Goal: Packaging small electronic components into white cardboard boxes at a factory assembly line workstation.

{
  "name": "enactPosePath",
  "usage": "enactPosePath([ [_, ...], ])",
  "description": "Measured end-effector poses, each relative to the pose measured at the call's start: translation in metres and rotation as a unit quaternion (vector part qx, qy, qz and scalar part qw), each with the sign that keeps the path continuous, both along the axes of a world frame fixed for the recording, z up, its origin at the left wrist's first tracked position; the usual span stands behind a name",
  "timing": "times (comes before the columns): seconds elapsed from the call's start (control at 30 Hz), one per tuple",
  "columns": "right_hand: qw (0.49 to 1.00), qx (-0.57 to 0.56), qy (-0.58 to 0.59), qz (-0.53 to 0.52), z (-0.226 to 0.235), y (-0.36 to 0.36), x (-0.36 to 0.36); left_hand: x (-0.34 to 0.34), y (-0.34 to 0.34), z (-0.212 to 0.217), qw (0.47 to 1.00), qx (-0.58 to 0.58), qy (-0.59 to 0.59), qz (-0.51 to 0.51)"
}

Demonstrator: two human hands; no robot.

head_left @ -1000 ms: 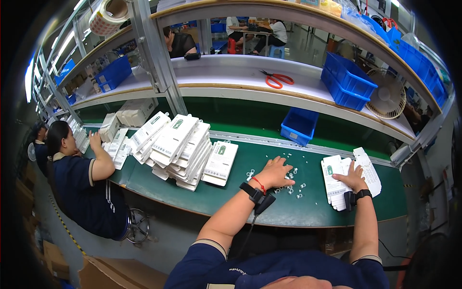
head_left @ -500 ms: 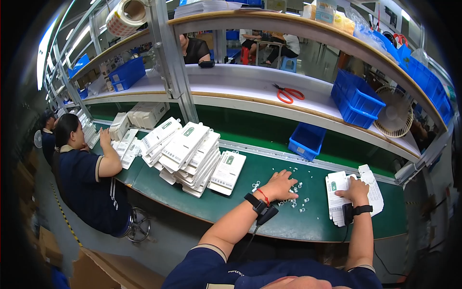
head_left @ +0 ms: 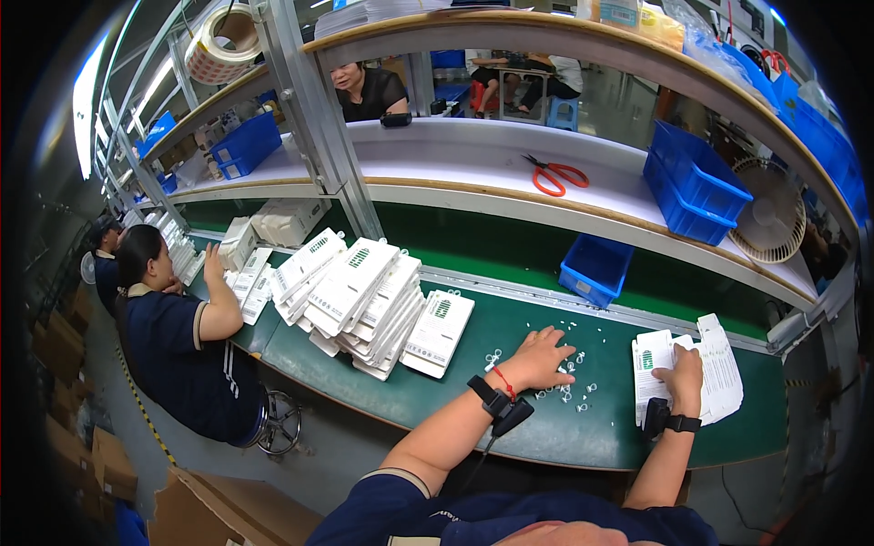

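My left hand (head_left: 539, 357) lies flat on the green bench (head_left: 510, 428), fingers spread over a scatter of small clear plastic clips (head_left: 572, 389). My right hand (head_left: 685, 375) presses down on a small stack of white flat packages (head_left: 689, 373) at the right end of the bench, fingers on the top one. Both wrists wear black bands. To the left of my left hand lies a large fanned pile of white packages (head_left: 360, 296), with a single package (head_left: 439, 332) nearest to me.
A blue bin (head_left: 596, 268) stands behind the clips. On the white shelf above are red scissors (head_left: 555, 175) and a larger blue crate (head_left: 692, 182); a fan (head_left: 774, 214) sits at right. A seated person (head_left: 177, 337) works at left, another person (head_left: 364, 89) beyond the shelf.
My left hand has stayed over the clips with small shifts. My right hand has drawn the white packages slightly inward. The view has tilted a little.
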State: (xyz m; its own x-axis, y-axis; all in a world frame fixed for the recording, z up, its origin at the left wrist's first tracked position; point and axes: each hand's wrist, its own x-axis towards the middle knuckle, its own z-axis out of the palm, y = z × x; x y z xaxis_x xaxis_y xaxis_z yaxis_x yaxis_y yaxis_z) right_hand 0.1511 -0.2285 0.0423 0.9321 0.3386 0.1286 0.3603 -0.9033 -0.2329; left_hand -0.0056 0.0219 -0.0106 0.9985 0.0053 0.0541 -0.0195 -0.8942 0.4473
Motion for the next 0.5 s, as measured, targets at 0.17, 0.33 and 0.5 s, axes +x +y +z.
enactPosePath([
  [0.17,0.998,0.059,0.005,0.034,-0.004,-0.012,0.005,-0.002,-0.004,0.002,1.000,0.006,0.004,-0.005],
  [0.33,0.998,0.051,0.019,0.013,-0.009,-0.009,0.002,-0.005,-0.004,-0.004,1.000,-0.005,0.001,0.000],
  [0.5,0.993,0.111,0.001,0.032,-0.020,-0.009,0.009,-0.002,-0.001,-0.009,1.000,-0.002,-0.028,0.003],
])
